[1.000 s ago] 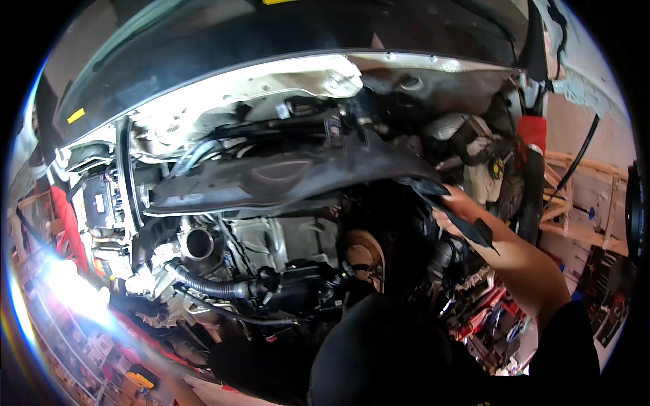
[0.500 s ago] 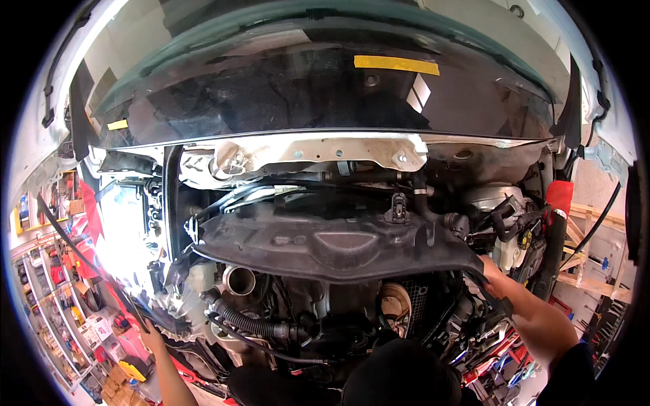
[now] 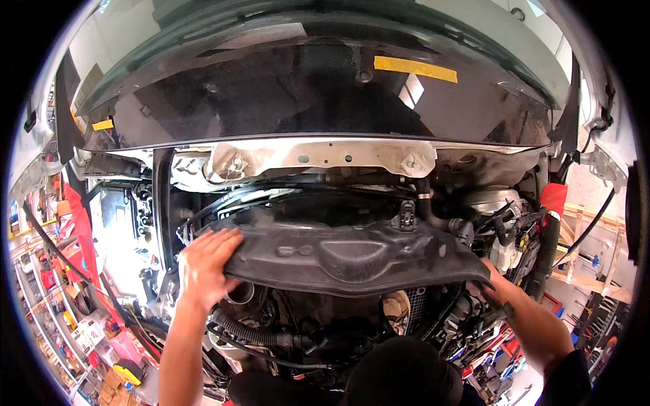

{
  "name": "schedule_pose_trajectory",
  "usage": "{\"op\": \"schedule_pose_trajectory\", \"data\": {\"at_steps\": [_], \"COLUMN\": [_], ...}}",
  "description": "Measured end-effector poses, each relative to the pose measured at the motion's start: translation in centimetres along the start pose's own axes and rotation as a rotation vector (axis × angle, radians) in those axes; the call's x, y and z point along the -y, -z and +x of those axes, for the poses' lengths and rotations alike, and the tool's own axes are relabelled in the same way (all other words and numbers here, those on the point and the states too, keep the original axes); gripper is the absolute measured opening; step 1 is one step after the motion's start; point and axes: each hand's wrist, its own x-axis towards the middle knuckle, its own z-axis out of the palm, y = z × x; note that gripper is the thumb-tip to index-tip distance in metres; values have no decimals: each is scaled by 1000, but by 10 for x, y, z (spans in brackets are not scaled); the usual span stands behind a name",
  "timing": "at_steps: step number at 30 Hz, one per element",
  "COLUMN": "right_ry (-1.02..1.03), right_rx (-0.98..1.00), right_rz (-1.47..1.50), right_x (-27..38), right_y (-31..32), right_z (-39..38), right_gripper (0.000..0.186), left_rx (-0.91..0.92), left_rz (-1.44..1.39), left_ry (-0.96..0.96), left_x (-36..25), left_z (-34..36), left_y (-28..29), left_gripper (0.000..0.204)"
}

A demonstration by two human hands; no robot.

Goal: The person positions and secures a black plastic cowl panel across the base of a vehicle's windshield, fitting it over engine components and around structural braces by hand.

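A molded black plastic panel (image 3: 352, 257) lies across the upper engine bay, above a corrugated hose (image 3: 252, 330) and other engine parts. My left hand (image 3: 210, 267) is on its left end, fingers bent over the top and thumb near the lower edge, gripping it. My right hand (image 3: 493, 277) grips the drooping right end, its fingers partly hidden behind the plastic. Below the panel's left part, a round metal opening (image 3: 240, 292) is partly covered.
A windshield with yellow tape (image 3: 415, 68) spans the top, above a pale metal bulkhead (image 3: 321, 157). Red covers (image 3: 554, 197) drape the sides. Shelving with assorted items (image 3: 37, 298) stands left; a wooden rack (image 3: 596, 284) stands right. A dark rounded shape (image 3: 403, 372) fills the lower middle.
My left hand has come up from the lower left onto the panel's left end. The panel sits slightly lower in view than half a second ago. My right hand stays on the right end.
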Motion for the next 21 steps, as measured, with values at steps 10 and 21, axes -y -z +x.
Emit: {"op": "schedule_pose_trajectory", "data": {"at_steps": [10,21], "right_ry": [37,28], "right_rx": [-242,-389], "right_rz": [-62,-122], "right_x": [-2,-17], "right_y": [0,-71], "right_z": [12,-24], "right_gripper": [49,59], "left_rx": [-85,-94], "left_rz": [-8,-71], "left_ry": [66,-88], "left_x": [-21,32], "left_z": [-20,1], "left_y": [-22,-10], "left_gripper": [55,37]}}
